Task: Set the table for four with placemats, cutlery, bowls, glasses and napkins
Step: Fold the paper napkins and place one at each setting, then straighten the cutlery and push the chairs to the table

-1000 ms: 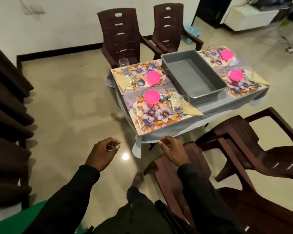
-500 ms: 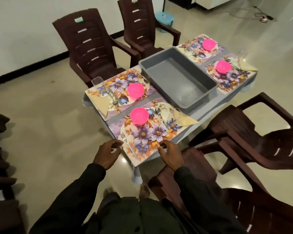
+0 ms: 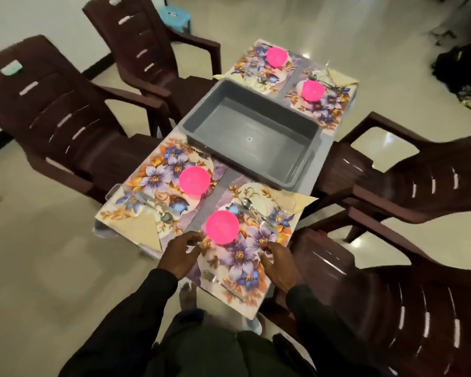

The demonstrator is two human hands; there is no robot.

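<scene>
Four floral placemats lie on a small grey-clothed table, each bearing a pink bowl. The nearest placemat [image 3: 242, 257] carries a pink bowl [image 3: 222, 227], a spoon [image 3: 247, 204], a fork [image 3: 218, 281] and a beige napkin [image 3: 294, 200]. My left hand [image 3: 181, 253] hovers at this mat's left edge, fingers loosely curled just left of the bowl. My right hand [image 3: 276, 263] is over the mat's right part, fingers loosely curled, holding nothing. The left placemat [image 3: 158, 175] has a bowl [image 3: 194, 180], a spoon [image 3: 166, 216] and a napkin [image 3: 144, 231]. Two far bowls [image 3: 276, 56] [image 3: 313, 89] sit on their mats.
A grey plastic tub [image 3: 252, 131] fills the table's middle. Dark brown plastic chairs ring the table: two on the left [image 3: 60, 104] [image 3: 147, 36], two on the right [image 3: 419, 180] [image 3: 392, 308]. A blue stool [image 3: 174, 19] and a black bag [image 3: 462, 69] are on the floor beyond.
I have come closer to the table. Both hands moved forward from short of the table edge to over the nearest placemat, beside its pink bowl.
</scene>
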